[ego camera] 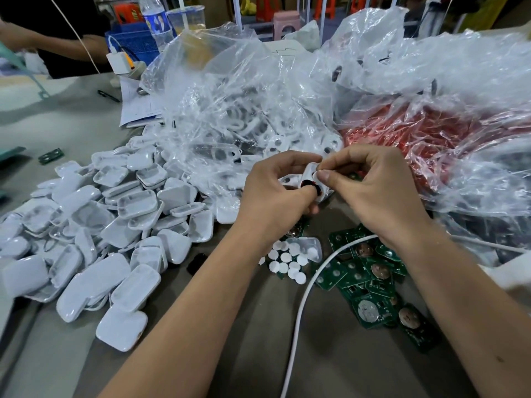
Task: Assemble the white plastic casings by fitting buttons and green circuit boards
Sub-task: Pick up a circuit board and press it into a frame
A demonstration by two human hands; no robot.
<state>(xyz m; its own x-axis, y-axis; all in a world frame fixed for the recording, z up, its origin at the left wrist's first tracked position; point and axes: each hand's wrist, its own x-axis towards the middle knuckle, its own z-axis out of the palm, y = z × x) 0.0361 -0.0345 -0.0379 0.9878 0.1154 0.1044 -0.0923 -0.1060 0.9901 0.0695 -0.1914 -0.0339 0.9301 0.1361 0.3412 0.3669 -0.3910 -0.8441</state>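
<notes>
Head view: the right thumb (pixel 324 176) and first finger pinch the top edge of one white casing (pixel 309 174), held up over the table (pixel 359 363) in front of the bags. The left hand (pixel 275 191) curls round the same casing from the left, its thumb pressed on the lower part, where something dark shows; it may be a hole, but I cannot tell. The right hand (pixel 373 191) has its other fingers bent.

Just below the hands lie about ten small white round buttons (pixel 284 262), close together, touching one casing half (pixel 307 247) that lies open side up. To their right is a heap of green boards (pixel 370 285), too many and too stacked to count well. One white cable (pixel 304 297) runs over the boards toward the bottom edge.

On the left is a big pile of casings (pixel 94 239), far more than fifty. One lone board (pixel 50 156) lies apart from it, further left. Behind the hands sit clear bags (pixel 244 90); one holds casings, one (pixel 431 133) holds red things. One bottle (pixel 153 18) stands at the back.
</notes>
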